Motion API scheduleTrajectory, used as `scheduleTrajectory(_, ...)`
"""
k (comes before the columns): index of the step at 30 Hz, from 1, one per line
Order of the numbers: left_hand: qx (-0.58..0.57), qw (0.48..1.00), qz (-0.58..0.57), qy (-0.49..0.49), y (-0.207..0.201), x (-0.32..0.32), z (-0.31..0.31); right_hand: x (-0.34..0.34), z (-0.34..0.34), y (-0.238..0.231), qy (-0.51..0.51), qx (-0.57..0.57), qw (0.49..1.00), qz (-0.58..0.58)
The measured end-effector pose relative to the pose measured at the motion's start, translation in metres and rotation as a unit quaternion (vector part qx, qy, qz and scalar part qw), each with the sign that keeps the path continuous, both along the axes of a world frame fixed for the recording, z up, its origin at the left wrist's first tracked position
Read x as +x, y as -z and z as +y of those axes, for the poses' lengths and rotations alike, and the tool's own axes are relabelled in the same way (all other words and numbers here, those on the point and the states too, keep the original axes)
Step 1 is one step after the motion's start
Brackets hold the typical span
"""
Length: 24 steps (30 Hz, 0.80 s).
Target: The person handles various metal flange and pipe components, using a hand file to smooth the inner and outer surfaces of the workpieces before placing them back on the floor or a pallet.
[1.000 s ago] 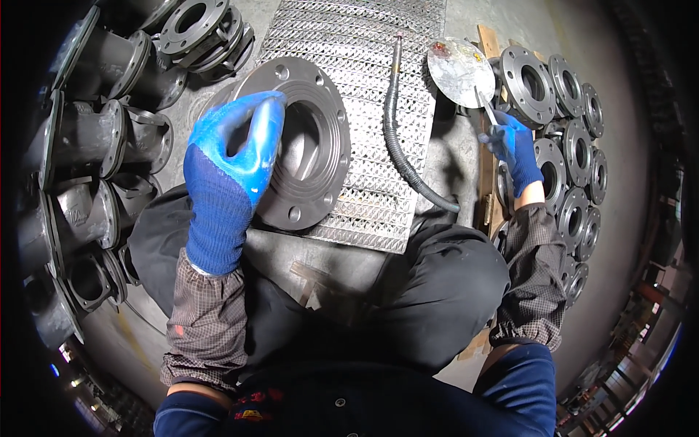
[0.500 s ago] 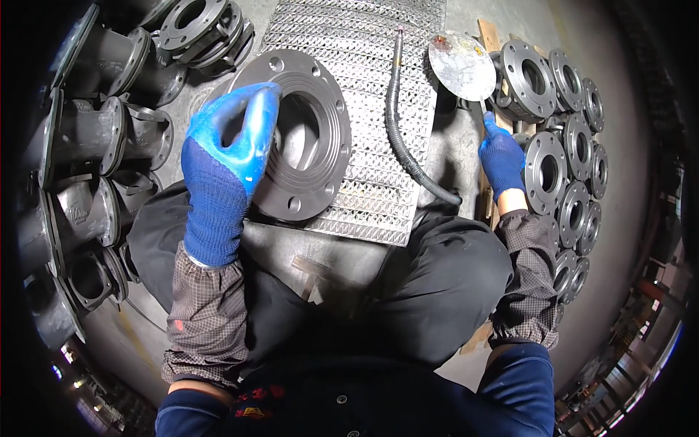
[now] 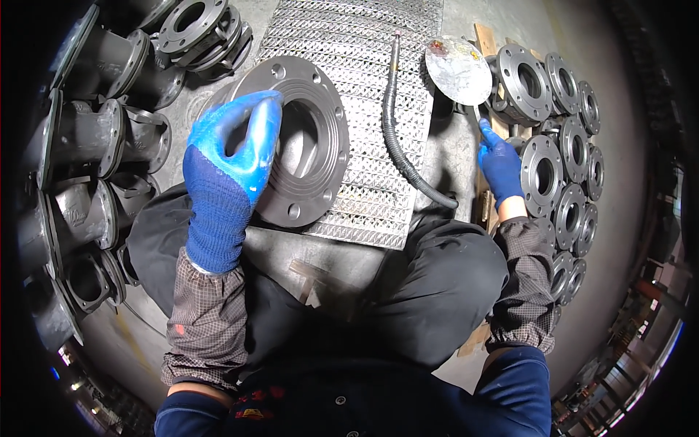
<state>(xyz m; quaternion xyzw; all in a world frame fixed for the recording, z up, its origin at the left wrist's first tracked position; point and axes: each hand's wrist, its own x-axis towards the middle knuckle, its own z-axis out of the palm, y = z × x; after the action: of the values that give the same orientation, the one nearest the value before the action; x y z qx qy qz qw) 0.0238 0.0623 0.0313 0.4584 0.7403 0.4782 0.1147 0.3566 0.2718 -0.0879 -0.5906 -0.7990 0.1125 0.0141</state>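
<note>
A dark grey flanged casting [image 3: 333, 164], with a ring of bolt holes and a wide central bore, stands tilted on a metal grating in front of me. My left hand [image 3: 226, 171], in a blue coated glove, is at the left part of its flange face. Thumb and fingertips come together near the bore's upper left edge; whatever they may hold is hidden. At the right, my right hand [image 3: 500, 162], also gloved, is closed round the handle of a round pale disc [image 3: 457, 73]. Orange-brown and yellow patches show near the disc's top.
A ribbed black hose [image 3: 393, 131] curves over the perforated metal grating [image 3: 364, 211]. Flanged pipe castings [image 3: 80, 138] are stacked at the left, with more flanged rings [image 3: 193, 22] beyond. Several rows of flanged castings [image 3: 542, 175] stand at the right, partly beside wooden slats [image 3: 484, 36].
The whole view has shifted slightly. Both hands keep nearly the same places and closed shape; the disc and the flanged casting appear a little lower in the picture.
</note>
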Motion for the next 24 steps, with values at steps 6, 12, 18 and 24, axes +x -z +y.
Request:
scheduleTrajectory(6,0.000,0.999,0.032,-0.007,-0.006,0.006,0.002,0.009,0.034,-0.026,0.045,-0.030,0.975,0.216)
scheduleTrajectory(12,-0.015,0.998,0.051,-0.016,-0.012,0.010,0.003,-0.023,0.087,-0.021,-0.017,0.091,0.993,0.078)
scheduleTrajectory(18,-0.019,0.999,0.041,-0.019,-0.011,0.010,0.009,-0.031,0.109,-0.017,-0.060,0.124,0.989,0.051)
scheduleTrajectory(24,-0.003,0.998,0.054,-0.010,-0.011,0.009,0.007,-0.038,0.108,-0.015,-0.039,0.097,0.993,0.046)
